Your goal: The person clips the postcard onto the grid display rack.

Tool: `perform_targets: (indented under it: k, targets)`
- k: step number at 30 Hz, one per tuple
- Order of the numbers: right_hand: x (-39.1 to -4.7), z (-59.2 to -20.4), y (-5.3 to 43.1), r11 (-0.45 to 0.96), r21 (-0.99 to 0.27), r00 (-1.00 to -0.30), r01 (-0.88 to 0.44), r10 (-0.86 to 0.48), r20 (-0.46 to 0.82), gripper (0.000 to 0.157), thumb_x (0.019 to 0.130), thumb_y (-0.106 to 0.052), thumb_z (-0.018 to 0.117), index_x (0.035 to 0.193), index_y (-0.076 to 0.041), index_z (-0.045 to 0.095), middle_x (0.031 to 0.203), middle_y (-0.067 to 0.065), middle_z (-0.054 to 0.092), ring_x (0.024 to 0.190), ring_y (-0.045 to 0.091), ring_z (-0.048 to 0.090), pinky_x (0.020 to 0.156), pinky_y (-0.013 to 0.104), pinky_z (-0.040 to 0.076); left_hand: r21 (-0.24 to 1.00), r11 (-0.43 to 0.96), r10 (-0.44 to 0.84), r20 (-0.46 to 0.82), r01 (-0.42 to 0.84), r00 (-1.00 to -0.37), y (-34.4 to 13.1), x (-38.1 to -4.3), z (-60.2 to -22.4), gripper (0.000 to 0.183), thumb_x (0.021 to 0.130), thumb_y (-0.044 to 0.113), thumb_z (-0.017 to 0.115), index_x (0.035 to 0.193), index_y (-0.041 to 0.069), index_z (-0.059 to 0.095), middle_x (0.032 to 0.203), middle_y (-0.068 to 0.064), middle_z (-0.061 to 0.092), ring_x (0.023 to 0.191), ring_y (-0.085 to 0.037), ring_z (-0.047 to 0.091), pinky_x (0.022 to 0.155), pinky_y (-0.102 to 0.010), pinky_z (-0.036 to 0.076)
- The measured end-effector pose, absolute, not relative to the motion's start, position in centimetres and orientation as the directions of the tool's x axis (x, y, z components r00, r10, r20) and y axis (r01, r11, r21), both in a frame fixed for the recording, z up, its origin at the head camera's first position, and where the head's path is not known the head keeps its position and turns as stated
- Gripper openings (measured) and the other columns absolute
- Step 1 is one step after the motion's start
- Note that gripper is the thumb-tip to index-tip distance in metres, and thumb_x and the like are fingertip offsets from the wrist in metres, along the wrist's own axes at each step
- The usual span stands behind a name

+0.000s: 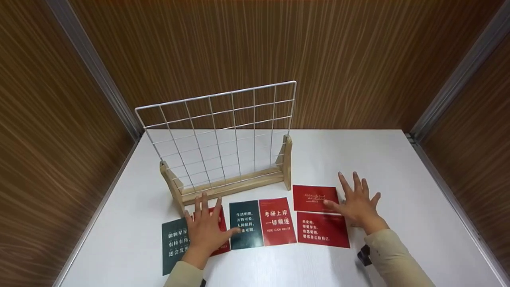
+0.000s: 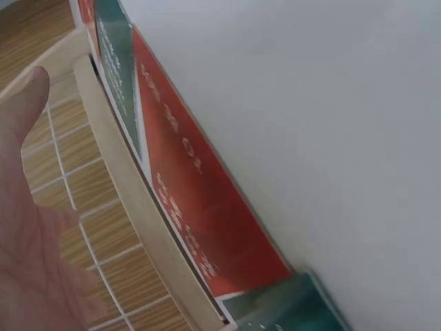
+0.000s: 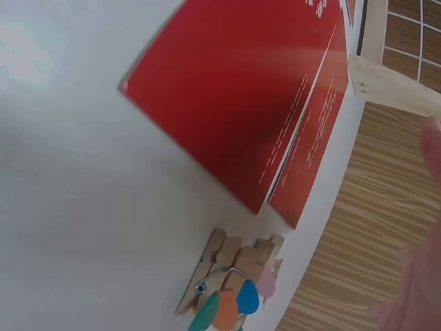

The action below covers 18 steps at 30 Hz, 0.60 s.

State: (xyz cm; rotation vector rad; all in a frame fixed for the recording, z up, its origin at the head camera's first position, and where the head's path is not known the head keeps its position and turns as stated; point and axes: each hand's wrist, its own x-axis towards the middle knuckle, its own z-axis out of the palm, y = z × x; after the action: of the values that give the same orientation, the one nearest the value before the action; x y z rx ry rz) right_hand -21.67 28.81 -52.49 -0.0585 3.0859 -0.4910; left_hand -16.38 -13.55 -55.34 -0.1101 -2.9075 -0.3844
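My left hand (image 1: 207,235) is spread, fingers straight, above a red card (image 1: 224,223) and the dark green card (image 1: 172,261) at the far left, partly hiding both. Another dark green card (image 1: 245,219) and a red card (image 1: 277,233) with white characters lie in the middle. On the right, my right hand (image 1: 358,205) is spread too, its thumb over the edge of the upper red card (image 1: 305,193). Below that lies a further red card (image 1: 322,229). Wooden clothespins (image 3: 238,265) with colored drop-shaped ornaments lie beside the red cards in the right wrist view. Neither hand holds anything.
Behind the cards stands a white wire grid (image 1: 215,95) in a wooden base (image 1: 233,186), angled on the white table (image 1: 350,155). Wood-grain panels (image 1: 358,59) enclose the back and sides. A small black object (image 1: 364,255) shows by the right wrist.
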Motion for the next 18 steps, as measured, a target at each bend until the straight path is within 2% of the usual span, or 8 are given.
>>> perform_targets:
  k: [7,18]
  targets:
    - [-22.0,-52.7,29.8,0.945,-0.327,-0.999,-0.005,-0.022,-0.047,0.106,0.076,-0.075,0.054,0.153,-0.018,0.007,0.152,0.030,0.000,0.134,0.055,0.000,0.091,0.079,-0.005,0.225,0.972,0.027,0.186,0.069,-0.982,-14.5,-16.3,-55.6,0.108,0.062,0.074,0.068,0.149,0.020,0.035,0.155,-0.019,0.017,0.140,-0.040,0.008,0.103,-0.069,0.002]
    - [-22.2,-52.8,31.2,0.931,-0.364,-0.997,0.029,-0.001,-0.081,0.107,0.076,-0.071,0.059,0.153,-0.020,0.006,0.151,0.032,0.004,0.132,0.057,0.006,0.092,0.080,0.001,0.226,0.974,-0.002,0.146,0.031,-0.989,-16.0,-16.2,-55.9,0.108,0.062,0.071,0.070,0.149,0.018,0.035,0.155,-0.019,0.015,0.140,-0.041,0.006,0.102,-0.069,0.009]
